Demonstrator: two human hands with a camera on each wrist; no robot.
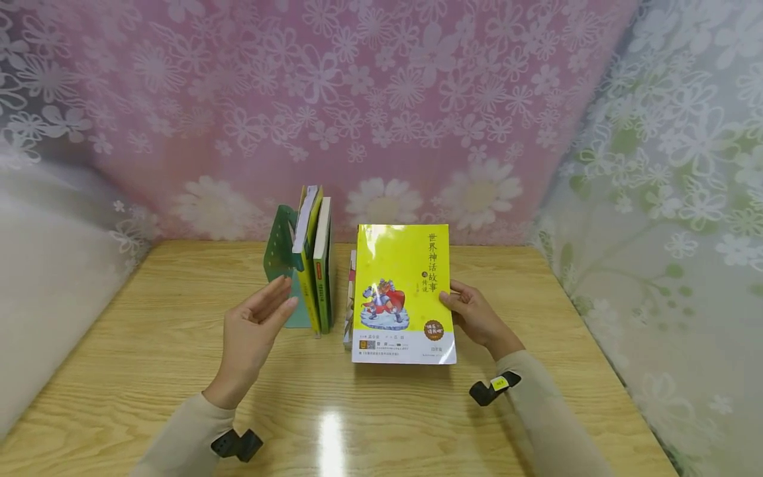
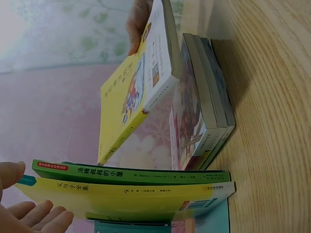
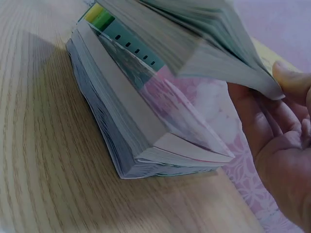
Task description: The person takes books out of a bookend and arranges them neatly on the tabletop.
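Observation:
My right hand [image 1: 477, 317] pinches the right edge of a yellow paperback book [image 1: 393, 278], thumb on the cover, fingers behind. Its front cover, with a red-caped figure, faces me. It is held tilted above a stack of books [image 3: 116, 107], which it mostly hides in the head view. My left hand [image 1: 253, 334] is raised with fingers loosely extended and nothing in it. Nearest to it are a standing yellow book [image 2: 121, 196] and a green book [image 2: 104, 172]. Whether it touches them I cannot tell. A green bookend [image 1: 277, 248] stands at their left.
All this is on a wood-grain table [image 1: 197, 291]. A pink flowered curtain [image 1: 369, 99] hangs behind, with a pale flowered one [image 1: 673, 218] on the right. A black wrist camera [image 1: 237, 445] sits on the left sleeve and another [image 1: 495, 387] on the right.

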